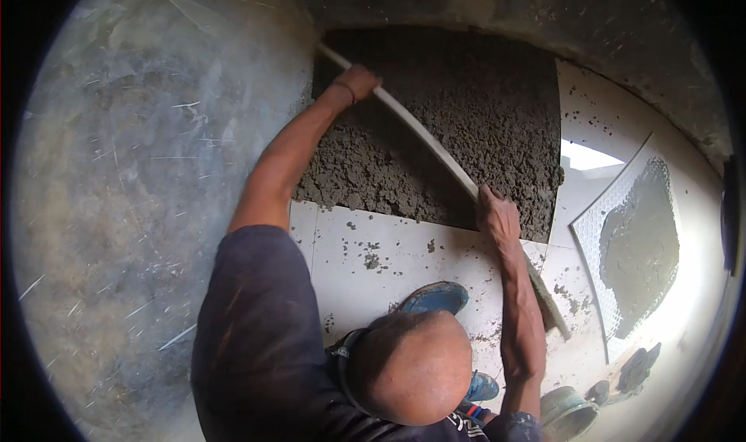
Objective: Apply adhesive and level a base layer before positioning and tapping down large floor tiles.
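Straightedge (424,136) is gripped by both hands' (357,83) (500,214) curled fingers (486,197).

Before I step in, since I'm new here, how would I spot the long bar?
Find the dark, rough mortar bed on the white floor. The bar slants across it, gripped by the left hand and right hand. It is long and thin; the patterned tile at right is broad.

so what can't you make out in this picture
All in the head view:
Straightedge: one stretch hidden by the right hand and wrist; far end blurred.
Upper blue shoe: partly hidden by the person's head.
Bucket: cut off by the lower edge.
Dark lumps beside it: too indistinct to identify.
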`<state>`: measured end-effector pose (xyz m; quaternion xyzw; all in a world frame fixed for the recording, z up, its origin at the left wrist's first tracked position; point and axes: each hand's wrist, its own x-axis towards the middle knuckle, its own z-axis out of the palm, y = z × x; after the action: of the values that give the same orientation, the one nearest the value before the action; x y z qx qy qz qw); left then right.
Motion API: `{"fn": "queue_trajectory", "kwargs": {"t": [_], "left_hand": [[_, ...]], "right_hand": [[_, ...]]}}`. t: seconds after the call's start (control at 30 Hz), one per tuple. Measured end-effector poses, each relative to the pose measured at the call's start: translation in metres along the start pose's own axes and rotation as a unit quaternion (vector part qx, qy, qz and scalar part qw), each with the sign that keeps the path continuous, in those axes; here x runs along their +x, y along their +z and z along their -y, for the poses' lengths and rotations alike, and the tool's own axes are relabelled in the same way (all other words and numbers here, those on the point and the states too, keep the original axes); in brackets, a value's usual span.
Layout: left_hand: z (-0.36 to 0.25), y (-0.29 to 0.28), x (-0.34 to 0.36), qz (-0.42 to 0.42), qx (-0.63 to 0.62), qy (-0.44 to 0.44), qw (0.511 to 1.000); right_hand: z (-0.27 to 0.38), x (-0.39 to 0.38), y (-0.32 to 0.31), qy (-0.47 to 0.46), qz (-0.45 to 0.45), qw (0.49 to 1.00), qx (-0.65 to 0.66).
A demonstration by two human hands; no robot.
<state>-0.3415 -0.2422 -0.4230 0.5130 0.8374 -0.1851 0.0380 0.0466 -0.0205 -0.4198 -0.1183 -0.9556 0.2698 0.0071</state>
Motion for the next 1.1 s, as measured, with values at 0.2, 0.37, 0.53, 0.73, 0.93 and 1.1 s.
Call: {"fn": "queue_trajectory", "kwargs": {"t": [0.2,0.37,0.53,0.73,0.93,1.1], "left_hand": [[-0.1,-0.019,-0.118,0.017,-0.063,0.013,0.998],[-0.11,-0.036,-0.108,-0.065,-0.033,0.023,0.997],[-0.122,-0.023,-0.142,0.016,-0.101,-0.045,0.994],[-0.205,-0.013,-0.218,-0.031,-0.094,-0.067,0.993],[-0.251,-0.028,-0.268,-0.019,-0.128,-0.095,0.987],[-0.235,-0.01,-0.264,-0.013,-0.13,-0.106,0.986]], "right_hand": [[-0.026,-0.094,-0.017,-0.023,0.091,0.996,0.01],[-0.041,-0.104,-0.035,-0.019,0.065,0.997,-0.043],[-0.046,-0.081,-0.037,-0.056,0.07,0.995,-0.034],[-0.052,-0.157,-0.047,-0.065,0.145,0.984,-0.085],[-0.054,-0.188,-0.058,-0.076,0.19,0.972,-0.111],[-0.049,-0.174,-0.048,-0.082,0.188,0.974,-0.093]]}}
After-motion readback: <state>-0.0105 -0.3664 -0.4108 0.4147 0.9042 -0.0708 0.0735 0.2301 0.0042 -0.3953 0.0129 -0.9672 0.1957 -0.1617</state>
